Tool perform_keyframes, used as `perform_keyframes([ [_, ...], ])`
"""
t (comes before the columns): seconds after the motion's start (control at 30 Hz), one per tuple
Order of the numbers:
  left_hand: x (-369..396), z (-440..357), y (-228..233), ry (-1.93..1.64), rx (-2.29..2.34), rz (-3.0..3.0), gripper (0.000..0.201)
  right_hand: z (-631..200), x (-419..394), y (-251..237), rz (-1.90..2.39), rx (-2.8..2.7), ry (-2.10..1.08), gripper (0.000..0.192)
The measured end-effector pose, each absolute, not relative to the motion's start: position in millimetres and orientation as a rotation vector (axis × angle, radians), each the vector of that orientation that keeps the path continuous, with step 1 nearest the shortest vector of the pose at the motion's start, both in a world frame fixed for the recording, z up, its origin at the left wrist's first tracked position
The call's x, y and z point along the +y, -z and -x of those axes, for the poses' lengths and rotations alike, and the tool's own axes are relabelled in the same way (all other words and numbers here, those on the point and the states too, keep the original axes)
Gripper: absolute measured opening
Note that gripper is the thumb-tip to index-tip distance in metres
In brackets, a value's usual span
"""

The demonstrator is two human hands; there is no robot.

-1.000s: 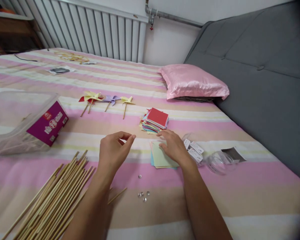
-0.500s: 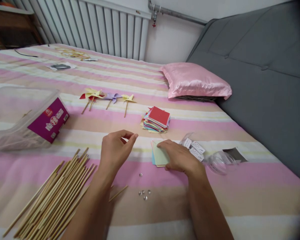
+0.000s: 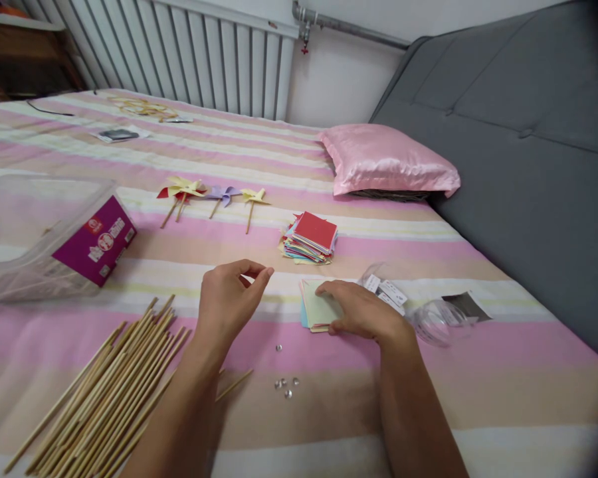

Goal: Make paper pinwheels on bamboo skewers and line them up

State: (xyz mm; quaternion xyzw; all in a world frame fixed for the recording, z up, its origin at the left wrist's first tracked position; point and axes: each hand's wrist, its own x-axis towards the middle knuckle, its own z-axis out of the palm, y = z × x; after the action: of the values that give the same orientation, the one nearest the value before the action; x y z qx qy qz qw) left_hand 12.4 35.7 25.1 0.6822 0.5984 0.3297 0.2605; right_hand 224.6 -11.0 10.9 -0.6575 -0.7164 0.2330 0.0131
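My left hand (image 3: 234, 295) is raised over the sheet, thumb and forefinger pinched together. Whatever may be between those fingertips is too small or hidden to make out. My right hand (image 3: 361, 309) lies around the right side of a small stack of pastel paper squares (image 3: 319, 305), fingers at its far edge and thumb at the near edge. Pale green paper is on top, with blue and pinkish edges showing beneath. Beyond it stands a taller stack of coloured paper squares (image 3: 315, 230), topped with red. Several small clear beads (image 3: 288, 394) lie nearer me.
Many wooden sticks (image 3: 109, 392) lie at left, beside a clear plastic tub (image 3: 92, 245) with a purple label. Finished paper pinwheels (image 3: 222, 194) rest further back. Clear plastic packaging (image 3: 441, 323) lies right of my hand. A pink pillow (image 3: 393, 159) leans near the grey headboard (image 3: 508, 133).
My right hand has shifted slightly to the right at the small paper stack, and the top square looks a little paler. My left hand keeps its pinch in nearly the same place.
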Motion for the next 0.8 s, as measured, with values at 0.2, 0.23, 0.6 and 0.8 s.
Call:
perform_keyframes([
  [0.2, 35.5, -12.8, -25.5, -0.883, 1.622, -1.855, 0.026, -229.3, -8.7, -10.5, 2.041, -2.183, -0.775, 0.061],
  [0.23, 35.4, -12.7, -25.6, -0.882, 1.626, -1.855, 0.026, -229.4, -8.3, -10.4, 2.041, -2.18, -0.777, 0.061],
  [0.6, 34.5, -12.1, -25.7, -0.872, 1.62, -1.877, 0.028, -234.8, -8.5, -17.0, 1.991, -2.165, -0.842, 0.025],
  [0.8, 34.3, -12.2, -25.7, -0.871, 1.614, -1.897, 0.028, -227.9, -6.7, -22.4, 2.038, -2.258, -0.604, 0.029],
])
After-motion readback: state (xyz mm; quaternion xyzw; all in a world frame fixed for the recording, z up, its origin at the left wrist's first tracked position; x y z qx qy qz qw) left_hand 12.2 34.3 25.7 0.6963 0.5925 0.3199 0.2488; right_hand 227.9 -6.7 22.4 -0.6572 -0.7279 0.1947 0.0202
